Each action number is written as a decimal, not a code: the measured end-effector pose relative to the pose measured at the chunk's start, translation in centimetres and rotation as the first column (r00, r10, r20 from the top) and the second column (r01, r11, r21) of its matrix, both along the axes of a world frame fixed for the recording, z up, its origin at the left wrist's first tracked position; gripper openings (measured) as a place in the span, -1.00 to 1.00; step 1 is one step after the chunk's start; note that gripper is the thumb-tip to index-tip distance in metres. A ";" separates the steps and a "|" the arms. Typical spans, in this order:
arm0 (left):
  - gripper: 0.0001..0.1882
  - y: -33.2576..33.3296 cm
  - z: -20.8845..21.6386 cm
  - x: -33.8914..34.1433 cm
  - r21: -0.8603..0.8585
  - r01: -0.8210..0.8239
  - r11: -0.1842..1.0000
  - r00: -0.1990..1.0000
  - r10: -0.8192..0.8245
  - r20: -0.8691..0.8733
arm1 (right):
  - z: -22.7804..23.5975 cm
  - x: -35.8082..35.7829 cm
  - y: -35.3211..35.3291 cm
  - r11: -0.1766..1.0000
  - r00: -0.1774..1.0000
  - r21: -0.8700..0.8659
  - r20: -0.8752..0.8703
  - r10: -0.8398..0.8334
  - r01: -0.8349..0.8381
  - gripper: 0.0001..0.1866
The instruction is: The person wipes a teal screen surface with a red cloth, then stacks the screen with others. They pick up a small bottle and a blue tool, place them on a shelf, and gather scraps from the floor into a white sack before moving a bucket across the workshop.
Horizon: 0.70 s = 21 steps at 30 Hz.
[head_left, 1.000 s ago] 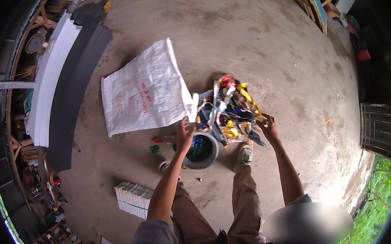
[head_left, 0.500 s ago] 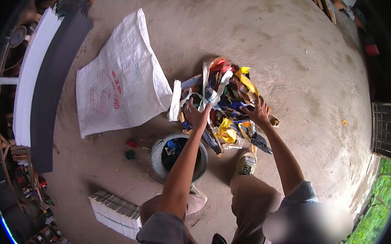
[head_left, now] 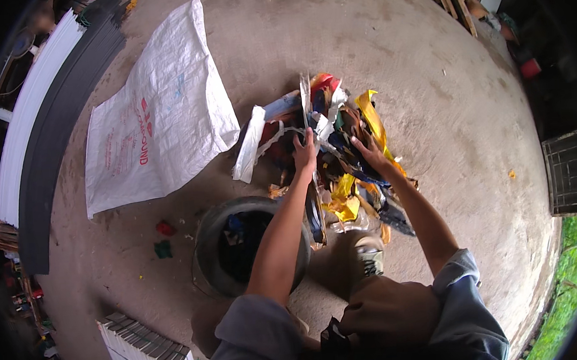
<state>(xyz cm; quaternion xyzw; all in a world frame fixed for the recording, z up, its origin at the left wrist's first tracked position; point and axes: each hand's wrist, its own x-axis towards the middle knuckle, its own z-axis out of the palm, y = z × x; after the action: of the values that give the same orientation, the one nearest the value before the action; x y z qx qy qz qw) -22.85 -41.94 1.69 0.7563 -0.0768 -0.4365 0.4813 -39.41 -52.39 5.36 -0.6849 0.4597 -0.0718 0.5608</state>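
Observation:
A heap of tangled scrap strips (head_left: pixel 343 201), in white, yellow, blue, red and brown, lies on the floor in front of me. My left hand (head_left: pixel 305 155) presses into its left side, against a long pale strip, fingers partly sunk among the scraps. From the other side my right hand (head_left: pixel 375 156) bears on the heap beside a bent yellow strip (head_left: pixel 373 124), its fingers stretched. Between the two hands the scraps are clasped. Whether any have lifted off the floor I cannot tell.
A round dark tub (head_left: pixel 206 249) with scraps inside stands by my left forearm. Beyond it lies a white woven sack (head_left: pixel 163 108). Long white and black stacked strips (head_left: pixel 51 136) curve along the left; a tied white stack (head_left: pixel 146 350) sits near left. My shoe (head_left: pixel 369 258) is close to the heap.
My hands have closed in on the heap, the right one shifting left and up along it. Some strips have moved and stand more upright. The whole view has shifted, and the tub looks larger.

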 end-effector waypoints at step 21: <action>-0.49 -3.5 -4.2 -2.2 -0.083 0.229 0.970 0.958 -0.209 0.198 | -3.1 6.0 0.5 0.945 0.741 -0.230 -0.587 -0.326 0.233 0.32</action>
<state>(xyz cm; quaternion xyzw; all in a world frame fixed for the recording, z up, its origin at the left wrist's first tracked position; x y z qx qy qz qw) -25.07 -45.42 -2.46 0.7546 -0.2280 -0.4092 0.4595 -33.39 -51.86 2.26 -0.6313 0.7089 0.0403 0.3120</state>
